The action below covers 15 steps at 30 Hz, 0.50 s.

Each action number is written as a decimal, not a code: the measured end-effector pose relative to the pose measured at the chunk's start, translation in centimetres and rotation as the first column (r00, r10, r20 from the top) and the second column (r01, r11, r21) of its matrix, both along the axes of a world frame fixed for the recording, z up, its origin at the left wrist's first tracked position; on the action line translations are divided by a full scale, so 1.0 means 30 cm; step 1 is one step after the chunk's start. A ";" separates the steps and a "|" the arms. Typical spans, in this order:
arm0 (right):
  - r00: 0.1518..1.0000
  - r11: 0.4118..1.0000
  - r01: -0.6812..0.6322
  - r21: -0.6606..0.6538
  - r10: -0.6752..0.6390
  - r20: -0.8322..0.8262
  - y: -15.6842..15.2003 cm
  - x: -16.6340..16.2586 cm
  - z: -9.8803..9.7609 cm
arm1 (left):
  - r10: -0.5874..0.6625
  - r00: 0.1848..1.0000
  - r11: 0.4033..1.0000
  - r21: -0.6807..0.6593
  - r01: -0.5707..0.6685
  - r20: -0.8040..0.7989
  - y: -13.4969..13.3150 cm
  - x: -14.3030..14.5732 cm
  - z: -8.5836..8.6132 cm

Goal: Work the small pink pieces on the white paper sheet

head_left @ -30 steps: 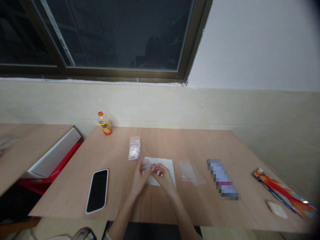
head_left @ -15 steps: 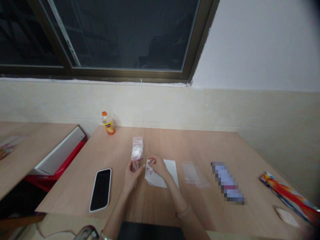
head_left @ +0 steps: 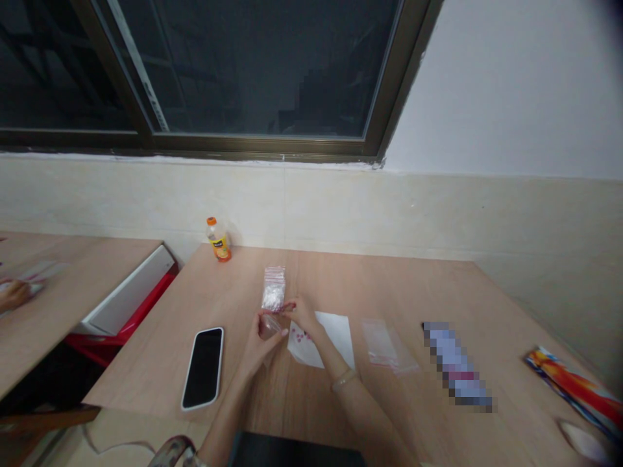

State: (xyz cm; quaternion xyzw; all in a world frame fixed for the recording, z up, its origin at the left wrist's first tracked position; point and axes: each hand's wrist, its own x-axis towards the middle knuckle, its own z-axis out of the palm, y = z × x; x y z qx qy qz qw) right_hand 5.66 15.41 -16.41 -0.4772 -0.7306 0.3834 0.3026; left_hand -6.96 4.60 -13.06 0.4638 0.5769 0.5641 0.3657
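Note:
My left hand [head_left: 261,340] is closed on a small clear zip bag [head_left: 269,325], its thumb stretched to the right. At the bag's upper edge, the fingers of my right hand [head_left: 299,314] are pinched together; what they hold is too small to make out. Just right of the bag lies a white sheet of paper [head_left: 335,331] with several small red pieces [head_left: 298,337] on it, partly under my right wrist. Behind my left hand is a stack of small clear zip bags [head_left: 274,288].
Flat clear bags [head_left: 384,345] lie right of the paper, then a pixelated phone-like object [head_left: 455,366] and a colourful packet [head_left: 574,389]. A white-edged phone [head_left: 203,368] lies at left, an orange drink bottle [head_left: 220,241] behind. Another person's hand [head_left: 14,295] rests over the neighbouring table.
My right hand has moved left from over the red pieces to the mouth of the bag in my left hand. The view has shifted slightly.

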 end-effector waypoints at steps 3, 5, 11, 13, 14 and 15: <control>1.000 1.000 0.001 -0.002 -0.001 0.000 0.007 -0.006 -0.011 | -0.039 0.999 0.999 0.015 0.040 -0.035 -0.014 0.003 0.031; 1.000 1.000 0.016 0.006 -0.016 0.006 0.011 -0.009 -0.015 | -0.067 0.996 0.998 -0.002 0.067 -0.057 -0.021 0.008 0.041; 0.999 0.998 0.045 0.044 -0.046 0.021 0.010 -0.005 -0.008 | -0.104 0.993 0.994 0.013 0.105 -0.058 -0.020 0.011 0.018; 0.997 0.996 0.069 0.054 -0.071 0.018 0.001 0.013 -0.003 | -0.108 0.990 0.994 0.010 0.109 -0.090 -0.019 0.003 0.017; 0.996 0.994 0.089 0.058 -0.090 0.015 -0.006 0.028 -0.002 | -0.116 0.987 0.993 0.002 0.117 -0.114 -0.020 -0.001 0.020; 0.993 0.992 0.113 0.061 -0.114 0.012 -0.017 0.048 0.000 | -0.124 0.983 0.992 -0.001 0.125 -0.136 -0.021 -0.004 0.024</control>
